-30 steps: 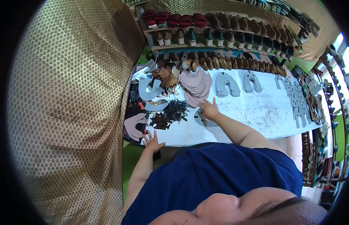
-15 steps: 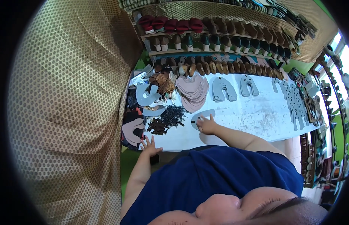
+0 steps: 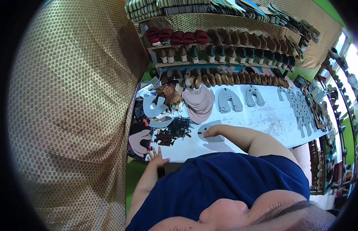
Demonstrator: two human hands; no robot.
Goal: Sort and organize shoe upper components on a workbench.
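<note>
Two hands show: the left hand at the lower left of the white tabletop, and the right hand near centre, on one flat grey shoe-upper cutout. Two pairs of grey U-shaped cutouts lie mid-frame, one left of the other. One fanned stack of pinkish-beige leather pieces sits left of them, and one heap of dark straps lower left. Five dark red shoes head the top shelf; the brown rows are too small to count.
</note>
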